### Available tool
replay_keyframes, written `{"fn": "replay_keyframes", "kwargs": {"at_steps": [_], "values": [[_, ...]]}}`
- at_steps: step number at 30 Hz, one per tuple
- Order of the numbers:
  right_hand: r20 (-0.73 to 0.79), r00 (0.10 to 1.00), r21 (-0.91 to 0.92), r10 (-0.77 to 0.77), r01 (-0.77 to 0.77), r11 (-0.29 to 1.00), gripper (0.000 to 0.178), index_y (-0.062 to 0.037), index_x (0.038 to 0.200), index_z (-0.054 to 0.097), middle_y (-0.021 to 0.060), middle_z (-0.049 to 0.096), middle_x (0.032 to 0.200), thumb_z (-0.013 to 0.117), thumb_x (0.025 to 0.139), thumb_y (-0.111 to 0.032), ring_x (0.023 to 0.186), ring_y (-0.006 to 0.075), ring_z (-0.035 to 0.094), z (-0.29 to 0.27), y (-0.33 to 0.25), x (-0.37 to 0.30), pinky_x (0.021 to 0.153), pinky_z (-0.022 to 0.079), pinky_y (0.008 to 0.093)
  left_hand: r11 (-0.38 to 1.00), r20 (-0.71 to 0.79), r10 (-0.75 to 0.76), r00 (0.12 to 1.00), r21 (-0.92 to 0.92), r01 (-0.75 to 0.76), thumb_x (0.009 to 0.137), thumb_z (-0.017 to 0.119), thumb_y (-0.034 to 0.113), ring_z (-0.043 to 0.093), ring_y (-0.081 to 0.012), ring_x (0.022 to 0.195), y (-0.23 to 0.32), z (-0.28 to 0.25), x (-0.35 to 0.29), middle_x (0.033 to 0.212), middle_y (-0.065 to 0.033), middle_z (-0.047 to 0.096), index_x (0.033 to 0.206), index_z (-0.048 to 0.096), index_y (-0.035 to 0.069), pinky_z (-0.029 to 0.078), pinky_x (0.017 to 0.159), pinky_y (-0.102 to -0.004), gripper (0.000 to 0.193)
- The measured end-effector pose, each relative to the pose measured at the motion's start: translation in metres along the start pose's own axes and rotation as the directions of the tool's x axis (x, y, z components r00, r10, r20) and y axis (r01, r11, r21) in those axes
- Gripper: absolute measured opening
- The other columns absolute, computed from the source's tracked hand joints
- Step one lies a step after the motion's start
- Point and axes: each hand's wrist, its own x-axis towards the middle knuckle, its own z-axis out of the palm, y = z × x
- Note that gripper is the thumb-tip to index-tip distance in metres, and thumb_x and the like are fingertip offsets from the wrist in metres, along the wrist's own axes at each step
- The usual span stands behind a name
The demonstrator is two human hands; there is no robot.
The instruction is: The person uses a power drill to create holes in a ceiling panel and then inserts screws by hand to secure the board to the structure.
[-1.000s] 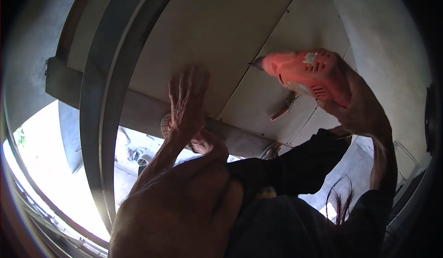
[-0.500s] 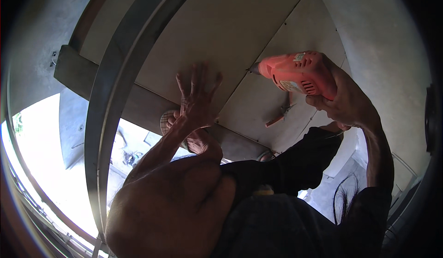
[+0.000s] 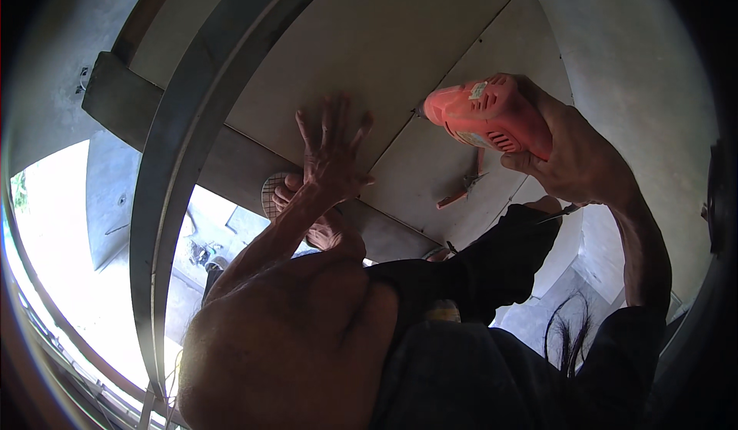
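A red power drill [image 3: 480, 115] is gripped by my right hand [image 3: 565, 149], fingers wrapped round its rear and handle. Its dark nose points left and meets the seam [image 3: 400, 130] between two grey-beige boards; whether the tip touches is too small to tell. My left hand [image 3: 332, 153] lies flat with spread fingers on the larger board [image 3: 346, 38], left of that seam, and holds nothing. Below the drill, on the other board, rests a small tool with reddish-brown parts [image 3: 453, 198]; its kind cannot be made out.
A curved-looking grey metal beam [image 3: 181, 138] crosses the left side. Beneath the boards' near edge runs a flat grey strip [image 3: 254, 165], where my sandalled foot [image 3: 278, 193] stands. Bright openings show a lower level with scattered items [image 3: 207, 257]. A pale wall [image 3: 638, 84] rises at right.
The drill and my right hand have shifted slightly left and up in the picture, the drill's body tilting a little. My left hand stays flat on the board. The view has moved slightly.
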Motion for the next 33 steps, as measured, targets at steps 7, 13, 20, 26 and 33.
{"fn": "replay_keyframes", "kwargs": {"at_steps": [7, 13, 20, 26, 33], "values": [[0.042, 0.999, 0.000, -0.028, 0.028, 1.000, 0.059, -0.0126, 0.140, 0.043, 0.0227, 0.067, 0.115, 0.073, 0.089, -0.015, 0.106, 0.0428, 0.067, -0.006, -0.004, 0.007, 0.093, 0.054, 0.0495, 0.997, 0.103, -0.042, 0.994, 0.061, 0.036, 0.057, 0.087, 0.062, -0.004, -0.0457, 0.154, 0.004, -0.006, 0.003, 0.167, -0.0229, 0.000, 0.159, 0.025, 0.027, -0.004, 0.110, -0.0810, 0.125], [0.025, 0.993, -0.017, -0.117, 0.117, 0.993, 0.057, -0.0075, 0.138, 0.046, 0.0250, 0.065, 0.117, 0.072, 0.088, -0.013, 0.108, 0.0433, 0.066, -0.009, -0.005, 0.015, 0.094, 0.054, 0.0487, 0.998, 0.098, -0.041, 0.994, 0.056, 0.036, 0.058, 0.087, 0.063, -0.005, -0.0456, 0.154, 0.004, -0.003, 0.004, 0.167, -0.0218, -0.002, 0.159, 0.025, 0.028, -0.003, 0.110, -0.0811, 0.124], [0.070, 0.986, -0.072, -0.153, 0.158, 0.985, 0.059, -0.0061, 0.139, 0.047, 0.0248, 0.065, 0.118, 0.073, 0.087, -0.013, 0.108, 0.0427, 0.066, -0.008, -0.005, 0.028, 0.095, 0.053, 0.0487, 0.997, 0.099, -0.051, 0.994, 0.064, 0.045, 0.059, 0.087, 0.061, -0.003, -0.0450, 0.154, 0.005, -0.007, 0.005, 0.168, -0.0208, 0.000, 0.158, 0.028, 0.028, -0.003, 0.111, -0.0795, 0.120], [0.059, 0.986, -0.218, -0.158, 0.167, 0.962, 0.057, -0.0071, 0.139, 0.048, 0.0221, 0.064, 0.124, 0.072, 0.088, -0.014, 0.114, 0.0359, 0.065, -0.004, 0.007, 0.033, 0.098, 0.051, 0.0462, 0.997, 0.084, -0.079, 0.993, -0.018, 0.081, 0.054, 0.092, 0.054, -0.002, -0.0443, 0.154, 0.007, -0.012, 0.007, 0.168, -0.0201, 0.001, 0.156, 0.033, 0.027, -0.004, 0.112, -0.0793, 0.121], [-0.093, 0.961, 0.443, 0.260, -0.194, 0.875, 0.061, -0.0055, 0.143, 0.044, 0.0130, 0.067, 0.107, 0.069, 0.088, -0.006, 0.083, 0.0227, 0.069, 0.010, 0.035, -0.036, 0.072, 0.058, 0.0331, 0.999, 0.061, -0.039, 0.997, -0.018, 0.040, 0.053, 0.093, 0.053, -0.001, -0.0450, 0.154, 0.008, 0.000, -0.002, 0.167, -0.0203, 0.003, 0.155, 0.032, 0.026, -0.003, 0.110, -0.0810, 0.122]]}}
